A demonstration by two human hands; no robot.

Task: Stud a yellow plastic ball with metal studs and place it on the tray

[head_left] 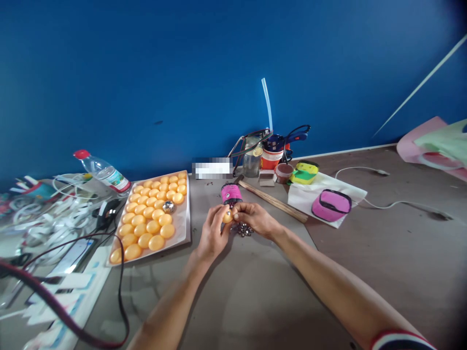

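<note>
Between the fingertips of my left hand (213, 232) is an orange ball (227, 217), like a table tennis ball, with a small silvery piece on its upper face. My right hand (255, 219) is closed in a pinch against the ball's right side; whatever its fingertips grip is too small to make out. Just below the fingers lies a small heap of shiny silver pieces (245, 230), partly covered by my right hand. A pink object with black bands (231, 193) stands right behind the ball.
At left, a shallow tray (185, 218) carries rows of orange balls and one silver-studded ball (168, 207). A hammer (273, 199) lies behind my right hand. Farther right sits a pink-and-black pouch-like item (332, 205) on white paper. A bottle (105, 174) and tangled cables crowd the left.
</note>
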